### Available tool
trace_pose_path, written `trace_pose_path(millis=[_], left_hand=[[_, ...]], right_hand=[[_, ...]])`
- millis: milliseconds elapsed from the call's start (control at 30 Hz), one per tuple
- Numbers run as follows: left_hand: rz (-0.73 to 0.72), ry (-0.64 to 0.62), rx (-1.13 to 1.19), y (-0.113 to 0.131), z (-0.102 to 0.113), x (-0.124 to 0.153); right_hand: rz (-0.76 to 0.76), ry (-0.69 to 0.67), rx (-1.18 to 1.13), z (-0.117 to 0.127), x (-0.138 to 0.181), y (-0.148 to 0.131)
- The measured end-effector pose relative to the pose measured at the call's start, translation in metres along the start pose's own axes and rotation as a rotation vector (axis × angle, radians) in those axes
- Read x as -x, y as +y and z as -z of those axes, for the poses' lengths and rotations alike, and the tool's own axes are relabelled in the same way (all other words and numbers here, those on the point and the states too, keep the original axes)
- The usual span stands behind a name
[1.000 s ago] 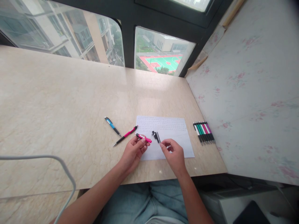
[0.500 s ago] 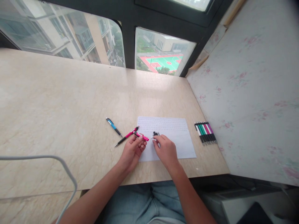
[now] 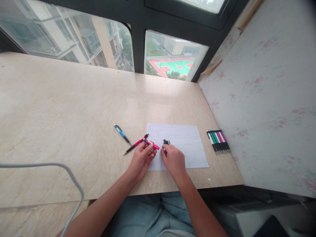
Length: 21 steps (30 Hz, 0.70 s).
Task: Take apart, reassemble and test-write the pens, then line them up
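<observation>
My left hand [image 3: 142,159] is closed on a pink pen barrel [image 3: 151,144], held just above the left edge of a white sheet of paper [image 3: 187,144]. My right hand [image 3: 172,159] rests on the sheet with fingers curled in a pinch beside the barrel's tip; what they hold is too small to make out. Small black pen parts [image 3: 166,142] lie on the paper just beyond my right fingertips. A whole pink and black pen [image 3: 135,144] lies left of the sheet, and a blue pen [image 3: 122,134] lies farther left.
A row of several pens [image 3: 218,141] lies at the right end of the beige marble sill [image 3: 61,108], close to the flowered wall [image 3: 266,98]. Windows run along the far edge. A grey cable [image 3: 71,184] loops at the lower left.
My right hand has moved left across the paper, from open space to close beside the pink barrel's tip. My left hand has kept hold of the barrel, almost unmoved.
</observation>
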<state>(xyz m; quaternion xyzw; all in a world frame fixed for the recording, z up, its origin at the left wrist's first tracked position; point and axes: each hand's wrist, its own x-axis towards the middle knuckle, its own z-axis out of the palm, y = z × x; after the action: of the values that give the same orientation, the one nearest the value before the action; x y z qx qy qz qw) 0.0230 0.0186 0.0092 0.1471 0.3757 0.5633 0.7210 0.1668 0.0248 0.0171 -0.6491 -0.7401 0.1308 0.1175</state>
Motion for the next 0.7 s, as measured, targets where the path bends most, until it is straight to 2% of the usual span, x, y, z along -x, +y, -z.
trace_pose_path(millis=[267, 333, 400, 533, 600, 700], left_hand=[[-0.004, -0.011, -0.009, 0.000, -0.001, 0.000], [-0.002, -0.009, -0.008, 0.000, -0.001, 0.000], [0.005, -0.009, -0.007, 0.000, -0.001, 0.001], [0.021, -0.016, 0.010, 0.000, -0.003, 0.003], [0.030, -0.026, 0.015, -0.001, -0.004, 0.004], [0.047, -0.045, 0.020, -0.003, -0.006, 0.006]], right_hand=[[0.039, 0.069, -0.068, -0.001, 0.003, 0.000], [0.050, 0.085, -0.222, 0.002, 0.004, 0.003], [0.022, 0.086, -0.469, 0.007, 0.007, 0.007], [-0.162, 0.042, -0.979, 0.013, 0.014, 0.012], [-0.217, 0.014, -1.116, 0.014, 0.016, 0.011], [-0.185, -0.012, -1.180, 0.014, 0.019, 0.009]])
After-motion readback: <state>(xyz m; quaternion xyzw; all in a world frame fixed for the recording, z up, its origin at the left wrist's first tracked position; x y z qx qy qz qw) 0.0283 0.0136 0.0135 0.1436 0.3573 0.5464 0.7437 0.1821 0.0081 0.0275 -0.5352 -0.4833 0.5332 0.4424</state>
